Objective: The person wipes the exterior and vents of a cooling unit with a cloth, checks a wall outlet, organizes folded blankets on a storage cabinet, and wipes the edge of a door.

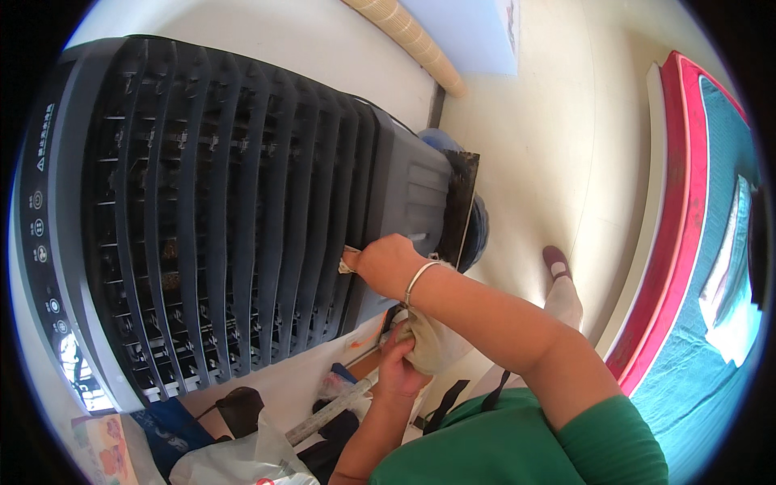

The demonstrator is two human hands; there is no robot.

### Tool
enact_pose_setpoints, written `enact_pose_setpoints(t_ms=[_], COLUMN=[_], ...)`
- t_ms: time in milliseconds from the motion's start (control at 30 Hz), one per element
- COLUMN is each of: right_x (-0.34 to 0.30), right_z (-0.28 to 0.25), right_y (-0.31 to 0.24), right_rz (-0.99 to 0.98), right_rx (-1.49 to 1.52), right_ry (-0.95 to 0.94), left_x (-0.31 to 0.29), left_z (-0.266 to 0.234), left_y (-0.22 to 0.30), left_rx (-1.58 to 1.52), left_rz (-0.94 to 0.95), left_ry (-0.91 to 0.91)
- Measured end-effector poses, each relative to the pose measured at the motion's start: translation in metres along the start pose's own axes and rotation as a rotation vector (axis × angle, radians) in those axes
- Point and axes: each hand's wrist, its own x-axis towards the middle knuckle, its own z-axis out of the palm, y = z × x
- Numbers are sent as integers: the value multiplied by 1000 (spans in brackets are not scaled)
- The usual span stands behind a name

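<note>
A large dark air cooler (408, 174) with black louvre slats (271, 210) fills the left half of the view. My right hand (390, 265), a silver bangle on its wrist, is closed on a small pale cloth (348, 260) and presses it to the slats at their near right edge. Just below, my left hand (398, 368) is closed round a bunched greyish-beige cloth (430, 343). Whether the two pieces are one cloth I cannot tell, since my right wrist hides the space between.
A bed with a red-edged mattress (687, 202) and teal sheet (675, 404) stands at the right. A rolled bamboo mat (408, 36) leans at the top. Bags, including a translucent plastic bag (250, 457), crowd the lower left. A shoe-clad foot (554, 260) rests on the pale floor (558, 162).
</note>
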Motion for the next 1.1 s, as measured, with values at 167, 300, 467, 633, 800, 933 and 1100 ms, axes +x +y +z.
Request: enact_pose_setpoints(t_ms=[167, 300, 467, 633, 800, 933, 1100], right_x=[-1, -6, -6, -5, -13, -13, -4], right_z=[12, 29, 18, 34, 41, 25, -7], right_y=[-5, -22, -16, -17, -29, -2, 22], right_rz=[38, 14, 48, 64, -6, 33, 152], right_rx=[61, 171, 114, 94, 104, 62, 62], right_ry=[41, -10, 33, 135, 97, 177, 221], left_x=[-2, -7, -13, -9, -13, -10, 1], left_z=[-6, -18, -20, -20, -23, -12, 6], left_y=[1, -3, -4, -2, -8, -7, 0], left_rx=[54, 73, 81, 35, 68, 108, -1], left_rz=[23, 27, 18, 14, 27, 5, 16], left_ry=[28, 62, 101, 71, 92, 117, 118])
